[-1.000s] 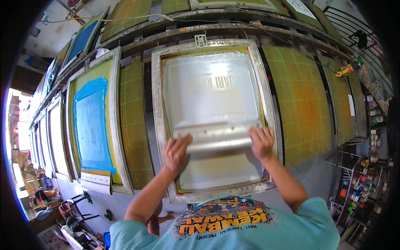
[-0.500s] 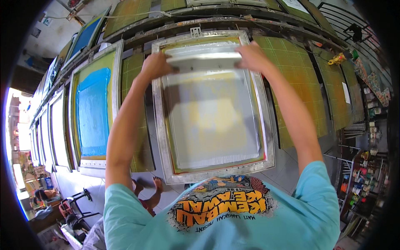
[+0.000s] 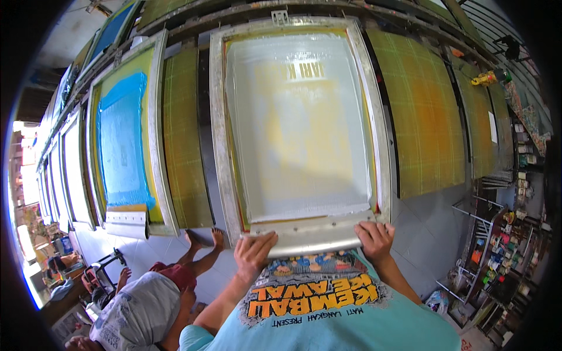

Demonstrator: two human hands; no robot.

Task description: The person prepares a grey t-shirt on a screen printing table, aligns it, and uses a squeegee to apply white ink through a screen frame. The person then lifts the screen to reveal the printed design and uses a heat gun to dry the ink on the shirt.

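A wide metal squeegee lies across the near end of a silk-screen frame, close to my shirt. My left hand grips its left end with the fingers curled over the top. At the other end, my right hand is closed round it in the same way. White ink coats most of the mesh inside the frame, and yellowish shapes show through it. Bare yellow stencil lettering stands out near the far end. The squeegee's blade edge is hidden beneath its metal holder.
To the left stands another screen with blue ink and its own squeegee. Olive-green printing boards flank my frame. A person in a grey shirt is low down at the left. Racks of small containers line the right side.
Both hands have drawn the squeegee from the far end of the screen to the near end. More of the person at lower left now shows.
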